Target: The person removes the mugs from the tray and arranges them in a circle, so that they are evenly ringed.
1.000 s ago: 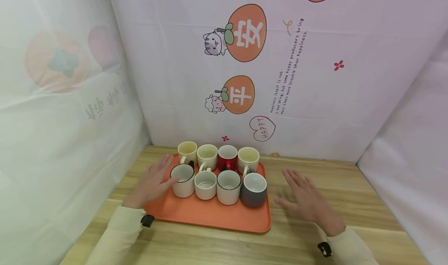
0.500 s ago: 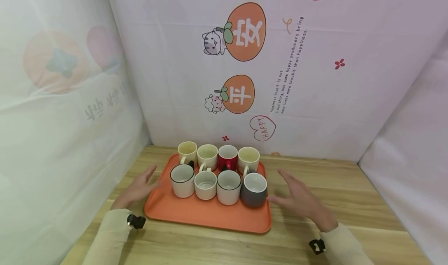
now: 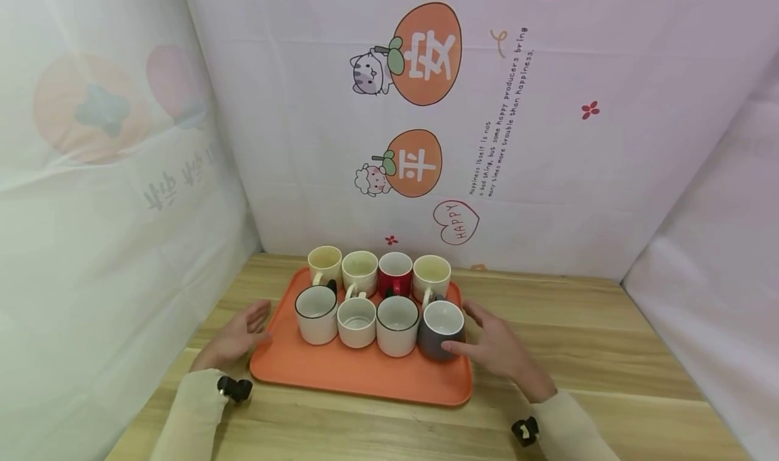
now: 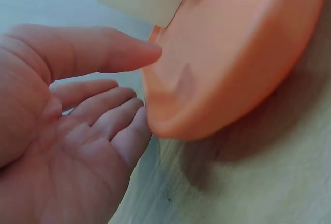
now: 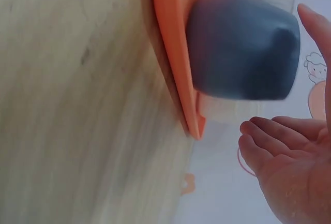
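Note:
An orange tray (image 3: pixel 365 376) lies on the wooden table and carries two rows of mugs. Its front row has a white mug with a dark rim (image 3: pixel 318 322), a low white cup (image 3: pixel 357 327), another dark-rimmed white mug (image 3: pixel 397 332) and a grey mug (image 3: pixel 433 343). My left hand (image 3: pixel 234 336) is at the tray's left edge; in the left wrist view the thumb reaches over the rim and the fingers lie beside it. My right hand (image 3: pixel 499 349) is beside the grey mug, thumb overlapping it in the head view, fingers relaxed and holding nothing.
Behind stand a yellowish mug (image 3: pixel 324 265), two cream mugs, one at the right end (image 3: pixel 431 282), and a red mug (image 3: pixel 394 282). A printed white cloth (image 3: pixel 548 197) hangs behind the table (image 3: pixel 578 353), with more white cloth at both sides.
My left hand has drawn back leftward from over the white mug to the tray's left edge. The right hand has moved left, up to the grey mug. Tray and mugs have stayed in place.

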`<state>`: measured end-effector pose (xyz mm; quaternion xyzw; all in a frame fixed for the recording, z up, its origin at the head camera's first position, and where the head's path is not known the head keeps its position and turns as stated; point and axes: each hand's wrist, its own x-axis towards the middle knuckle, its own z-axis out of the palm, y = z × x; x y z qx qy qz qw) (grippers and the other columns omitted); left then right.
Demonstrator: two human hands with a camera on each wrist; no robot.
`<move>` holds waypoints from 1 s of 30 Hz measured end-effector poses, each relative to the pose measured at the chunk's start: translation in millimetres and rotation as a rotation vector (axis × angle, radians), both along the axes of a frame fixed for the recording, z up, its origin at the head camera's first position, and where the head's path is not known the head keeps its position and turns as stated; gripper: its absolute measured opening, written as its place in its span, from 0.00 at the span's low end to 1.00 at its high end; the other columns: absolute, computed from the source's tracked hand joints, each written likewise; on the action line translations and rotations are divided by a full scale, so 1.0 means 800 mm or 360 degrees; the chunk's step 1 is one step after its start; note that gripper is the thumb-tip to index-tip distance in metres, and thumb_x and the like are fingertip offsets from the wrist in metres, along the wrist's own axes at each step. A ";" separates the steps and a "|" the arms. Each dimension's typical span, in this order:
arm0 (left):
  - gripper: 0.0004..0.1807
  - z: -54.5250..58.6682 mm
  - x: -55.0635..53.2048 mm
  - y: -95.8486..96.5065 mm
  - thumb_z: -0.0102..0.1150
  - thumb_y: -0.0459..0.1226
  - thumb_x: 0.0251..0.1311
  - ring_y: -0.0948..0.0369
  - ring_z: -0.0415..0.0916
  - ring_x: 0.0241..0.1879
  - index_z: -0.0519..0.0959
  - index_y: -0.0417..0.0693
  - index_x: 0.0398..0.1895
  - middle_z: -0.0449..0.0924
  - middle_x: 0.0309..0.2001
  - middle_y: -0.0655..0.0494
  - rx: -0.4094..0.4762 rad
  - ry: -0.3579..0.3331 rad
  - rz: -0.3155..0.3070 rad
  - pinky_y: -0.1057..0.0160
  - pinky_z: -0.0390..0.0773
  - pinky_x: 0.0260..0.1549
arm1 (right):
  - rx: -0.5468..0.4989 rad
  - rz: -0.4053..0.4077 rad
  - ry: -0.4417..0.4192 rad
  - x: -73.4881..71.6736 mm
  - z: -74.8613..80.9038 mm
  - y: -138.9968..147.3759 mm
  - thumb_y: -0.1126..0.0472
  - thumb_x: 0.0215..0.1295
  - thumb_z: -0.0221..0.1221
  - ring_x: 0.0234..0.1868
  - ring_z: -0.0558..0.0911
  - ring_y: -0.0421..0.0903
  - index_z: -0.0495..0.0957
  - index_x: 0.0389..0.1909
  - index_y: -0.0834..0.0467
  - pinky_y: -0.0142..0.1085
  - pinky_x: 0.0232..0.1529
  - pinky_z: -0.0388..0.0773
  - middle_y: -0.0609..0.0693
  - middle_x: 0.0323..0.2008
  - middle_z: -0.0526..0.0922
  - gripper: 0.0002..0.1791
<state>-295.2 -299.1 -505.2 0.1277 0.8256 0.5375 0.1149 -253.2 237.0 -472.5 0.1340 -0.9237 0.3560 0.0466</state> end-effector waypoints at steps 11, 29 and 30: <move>0.47 -0.006 -0.007 -0.001 0.57 0.20 0.63 0.31 0.45 0.82 0.46 0.26 0.83 0.43 0.83 0.25 0.0075 -0.0036 -0.0084 0.50 0.67 0.75 | -0.0175 -0.0076 0.0040 -0.008 -0.017 -0.028 0.39 0.46 0.81 0.60 0.85 0.52 0.76 0.69 0.53 0.56 0.65 0.81 0.50 0.56 0.87 0.49; 0.49 -0.004 -0.006 -0.002 0.57 0.18 0.59 0.33 0.44 0.83 0.47 0.28 0.83 0.45 0.83 0.27 0.0107 -0.0117 -0.0034 0.56 0.71 0.74 | -0.0143 -0.0295 0.0143 -0.015 -0.018 -0.045 0.44 0.39 0.84 0.45 0.87 0.49 0.82 0.57 0.57 0.43 0.48 0.84 0.52 0.45 0.90 0.42; 0.49 -0.004 -0.006 -0.002 0.57 0.18 0.59 0.34 0.44 0.83 0.47 0.28 0.83 0.45 0.83 0.27 0.0104 -0.0122 -0.0030 0.56 0.71 0.73 | -0.0141 -0.0287 0.0145 -0.015 -0.016 -0.044 0.44 0.39 0.84 0.45 0.87 0.48 0.83 0.56 0.56 0.43 0.48 0.83 0.51 0.45 0.90 0.41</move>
